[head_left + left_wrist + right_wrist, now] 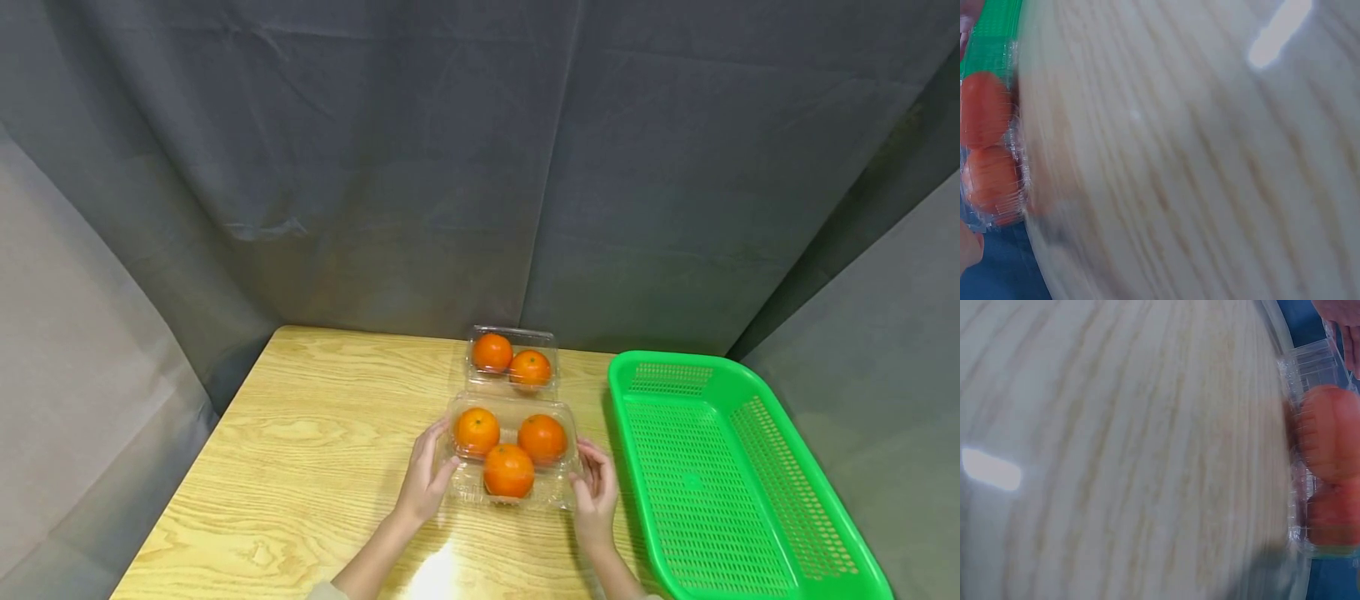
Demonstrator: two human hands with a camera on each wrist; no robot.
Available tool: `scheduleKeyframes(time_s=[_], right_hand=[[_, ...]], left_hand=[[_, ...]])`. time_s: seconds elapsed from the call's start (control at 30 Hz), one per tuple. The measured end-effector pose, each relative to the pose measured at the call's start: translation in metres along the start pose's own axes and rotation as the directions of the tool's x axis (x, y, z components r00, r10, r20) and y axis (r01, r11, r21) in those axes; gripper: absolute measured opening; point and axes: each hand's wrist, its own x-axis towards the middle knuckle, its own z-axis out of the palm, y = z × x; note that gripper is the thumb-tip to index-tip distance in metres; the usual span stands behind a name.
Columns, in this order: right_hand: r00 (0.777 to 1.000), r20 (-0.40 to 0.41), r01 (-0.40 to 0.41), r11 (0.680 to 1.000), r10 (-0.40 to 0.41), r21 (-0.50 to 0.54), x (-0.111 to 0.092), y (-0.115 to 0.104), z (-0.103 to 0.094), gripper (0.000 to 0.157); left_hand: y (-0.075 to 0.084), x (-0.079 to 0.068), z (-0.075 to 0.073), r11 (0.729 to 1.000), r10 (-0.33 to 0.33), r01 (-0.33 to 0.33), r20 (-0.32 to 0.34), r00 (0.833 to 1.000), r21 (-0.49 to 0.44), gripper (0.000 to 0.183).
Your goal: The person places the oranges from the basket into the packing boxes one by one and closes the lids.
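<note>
A clear plastic clamshell box [468,483] holding three oranges [508,472] is between both hands, near the middle of the wooden table. My left hand [424,473] grips its left side, thumb toward the near corner and fingers along the side. On the opposite side, my right hand [596,492] holds the box with bent fingers and the thumb at the near right corner. In the left wrist view, a fingertip [969,249] shows below the box's end. The right wrist view has oranges [1332,434] behind the ribbed plastic wall. Whether the lid is latched, I cannot tell.
Just behind stands another clear box [517,335] with two oranges [530,367]. A large green perforated basket [693,483] lies to the right, close to my right hand. Grey curtains [420,167] hang behind the wooden table [315,433] and at its sides.
</note>
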Motion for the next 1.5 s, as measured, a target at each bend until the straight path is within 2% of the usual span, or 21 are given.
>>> scheduleKeyframes(time_s=[0.1, 0.37, 0.47, 0.67, 1.0, 1.27, 1.5], right_hand=[[1.000, 0.001, -0.031, 0.999, 0.031, -0.032, -0.002, 0.001, -0.001, 0.043], [1.000, 0.024, -0.006, 0.999, 0.007, -0.042, -0.008, 0.002, -0.005, 0.049], [0.999, 0.031, 0.014, 0.997, -0.012, -0.073, -0.010, 0.003, -0.007, 0.048], [0.999, 0.035, 0.004, 0.991, 0.000, -0.132, -0.012, 0.004, -0.009, 0.047], [0.998, 0.066, 0.024, 0.990, -0.015, -0.137, -0.017, 0.008, -0.015, 0.044], [0.997, 0.063, -0.033, 0.985, 0.044, -0.168, -0.022, 0.007, -0.019, 0.046], [0.995, 0.035, -0.088, 0.983, 0.095, -0.164, -0.024, 0.007, -0.020, 0.044]], left_hand=[[-0.002, -0.003, 0.000, 1.000, 0.001, -0.001, 0.006, 1.000, 0.003, 0.050], [-0.004, -0.010, 0.001, 0.998, -0.051, 0.052, 0.055, 0.997, -0.019, 0.054], [-0.006, -0.012, 0.001, 0.999, -0.047, 0.048, 0.066, 0.997, -0.007, 0.055], [-0.007, -0.015, -0.001, 0.999, -0.036, 0.036, 0.081, 0.996, 0.000, 0.058], [-0.011, -0.018, -0.001, 0.998, -0.057, 0.055, 0.105, 0.993, 0.025, 0.059], [-0.013, -0.019, 0.000, 0.997, -0.075, 0.073, 0.115, 0.991, 0.018, 0.057], [-0.014, -0.019, 0.001, 0.994, -0.103, 0.105, 0.091, 0.990, -0.018, 0.058]])
